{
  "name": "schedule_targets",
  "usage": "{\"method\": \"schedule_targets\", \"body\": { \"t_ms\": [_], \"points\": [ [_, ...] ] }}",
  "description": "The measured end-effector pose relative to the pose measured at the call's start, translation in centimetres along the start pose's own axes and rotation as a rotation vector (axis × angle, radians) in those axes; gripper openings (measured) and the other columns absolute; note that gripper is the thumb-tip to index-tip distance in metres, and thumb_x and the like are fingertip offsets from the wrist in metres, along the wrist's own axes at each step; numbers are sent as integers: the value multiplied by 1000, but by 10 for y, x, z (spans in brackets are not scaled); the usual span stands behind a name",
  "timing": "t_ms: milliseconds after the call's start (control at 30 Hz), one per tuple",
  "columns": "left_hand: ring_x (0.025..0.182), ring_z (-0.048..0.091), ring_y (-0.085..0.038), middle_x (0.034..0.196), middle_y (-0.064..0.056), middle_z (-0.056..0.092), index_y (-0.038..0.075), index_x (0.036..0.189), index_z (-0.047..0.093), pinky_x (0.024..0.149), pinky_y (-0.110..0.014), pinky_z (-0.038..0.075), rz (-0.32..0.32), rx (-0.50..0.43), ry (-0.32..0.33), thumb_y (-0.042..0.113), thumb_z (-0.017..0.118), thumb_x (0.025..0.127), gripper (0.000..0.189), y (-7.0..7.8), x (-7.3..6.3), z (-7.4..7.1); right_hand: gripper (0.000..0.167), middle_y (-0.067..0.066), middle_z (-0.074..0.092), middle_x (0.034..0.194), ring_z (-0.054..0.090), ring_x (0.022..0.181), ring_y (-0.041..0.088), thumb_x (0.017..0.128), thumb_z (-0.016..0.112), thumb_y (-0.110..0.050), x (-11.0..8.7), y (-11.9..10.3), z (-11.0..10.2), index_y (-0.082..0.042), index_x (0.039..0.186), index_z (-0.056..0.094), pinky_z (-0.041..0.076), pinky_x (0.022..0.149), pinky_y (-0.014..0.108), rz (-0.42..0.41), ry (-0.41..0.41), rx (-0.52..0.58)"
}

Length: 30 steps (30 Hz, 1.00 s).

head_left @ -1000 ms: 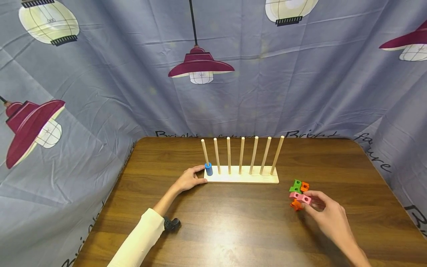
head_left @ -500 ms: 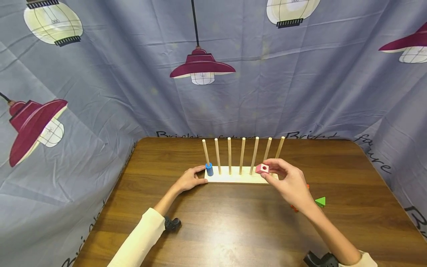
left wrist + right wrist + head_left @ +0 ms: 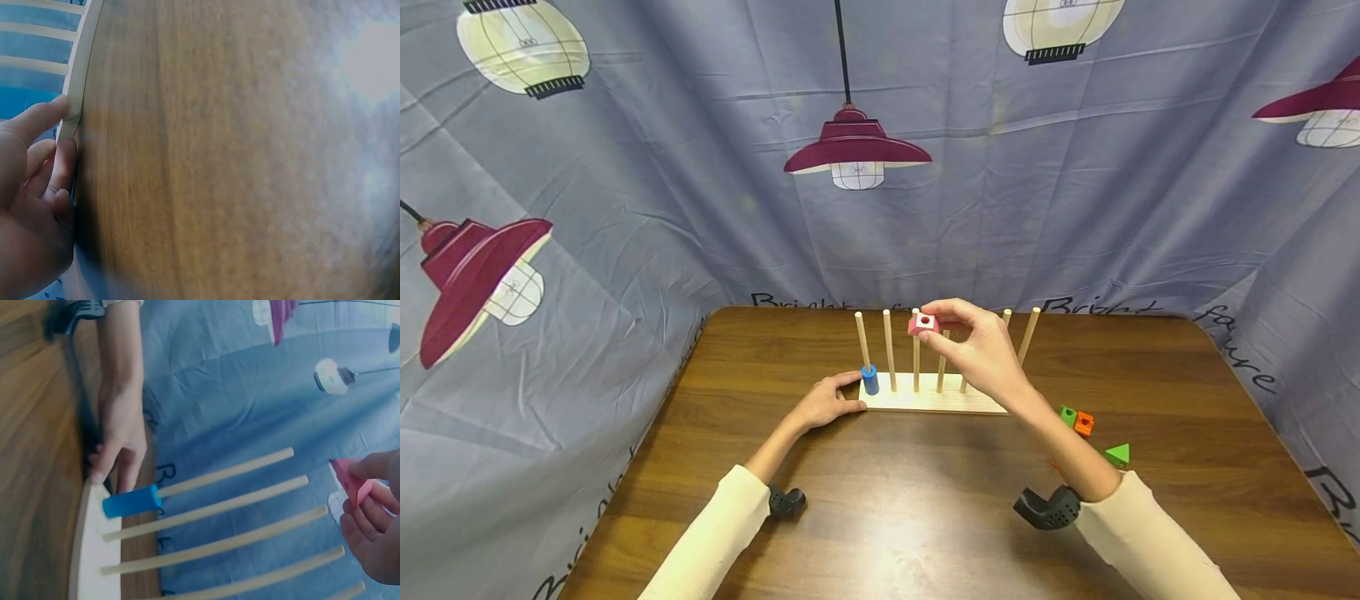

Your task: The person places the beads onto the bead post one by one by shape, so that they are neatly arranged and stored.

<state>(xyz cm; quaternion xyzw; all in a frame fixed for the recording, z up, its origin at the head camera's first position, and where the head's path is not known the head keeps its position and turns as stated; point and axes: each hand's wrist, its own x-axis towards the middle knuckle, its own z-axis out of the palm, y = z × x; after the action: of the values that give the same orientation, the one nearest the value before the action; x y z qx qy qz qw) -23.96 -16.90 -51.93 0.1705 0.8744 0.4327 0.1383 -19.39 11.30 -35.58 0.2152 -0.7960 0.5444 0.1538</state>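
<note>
A pale wooden peg board point(image 3: 925, 402) with several upright pegs stands on the table. My left hand point(image 3: 822, 405) holds its left end, thumb at the front edge in the left wrist view. A blue cylinder point(image 3: 870, 382) sits at the bottom of the leftmost peg. Raised over the board, my right hand point(image 3: 981, 346) pinches a pink block point(image 3: 923, 323) with a hole through it, between thumb and fingers. In the head view the block overlaps the top of the third peg from the left; the right wrist view shows the block point(image 3: 351, 480) beyond the peg tips.
Green and orange blocks lie right of the board: a green block point(image 3: 1067, 415), an orange block point(image 3: 1083, 423) and a green triangular block point(image 3: 1117, 454). The right forearm partly hides another orange piece. A grey-blue curtain point(image 3: 985, 217) hangs behind the brown table point(image 3: 865, 500).
My right hand has picked up the pink block from the pile at the right and carried it left and up to the peg tops. My left hand stays at the board's end.
</note>
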Motion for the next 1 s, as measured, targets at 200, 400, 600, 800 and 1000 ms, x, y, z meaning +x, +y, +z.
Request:
{"method": "schedule_targets", "body": {
  "t_ms": [200, 400, 600, 800, 1000],
  "points": [
    [47, 39, -5, 55, 7, 44, 3, 146, 50, 47, -21, 31, -2, 3, -5, 22, 78, 88, 67, -1, -2, 1, 26, 8, 73, 102, 71, 94, 21, 85, 79, -6, 24, -4, 19, -5, 110, 73, 55, 81, 36, 12, -10, 31],
    [50, 42, -6, 77, 3, 54, 5, 145, 52, 48, -21, 34, 3, 19, 5, 23, 78, 88, 66, 1, -2, 0, 26, 5, 72, 107, 69, 95, 21, 85, 80, -9, 37, 0, 36, -8, 110, 73, 53, 84, 40, 17, -39, -21],
    [47, 39, -6, 67, 2, 49, 5, 147, 50, 46, -21, 32, -15, 1, -16, 23, 77, 89, 67, 3, -3, -1, 27, 5, 72, 106, 68, 97, 20, 87, 78, -12, 40, 5, 45, -8, 113, 72, 52, 84, 39, 36, -68, -33],
    [48, 42, -6, 101, -13, 64, 6, 146, 51, 47, -21, 34, -10, 5, -1, 23, 78, 88, 66, 3, -2, -1, 31, 8, 72, 103, 66, 94, 23, 86, 79, -10, 40, 12, 48, -4, 115, 71, 49, 82, 39, 83, -50, -6],
    [47, 41, -7, 102, -15, 63, 6, 146, 52, 46, -21, 33, -12, 6, 8, 23, 78, 88, 66, 1, -2, -1, 32, 9, 70, 100, 59, 81, 20, 84, 79, -8, 35, 19, 53, -4, 114, 70, 44, 70, 32, 101, -35, -23]
  ]
}}
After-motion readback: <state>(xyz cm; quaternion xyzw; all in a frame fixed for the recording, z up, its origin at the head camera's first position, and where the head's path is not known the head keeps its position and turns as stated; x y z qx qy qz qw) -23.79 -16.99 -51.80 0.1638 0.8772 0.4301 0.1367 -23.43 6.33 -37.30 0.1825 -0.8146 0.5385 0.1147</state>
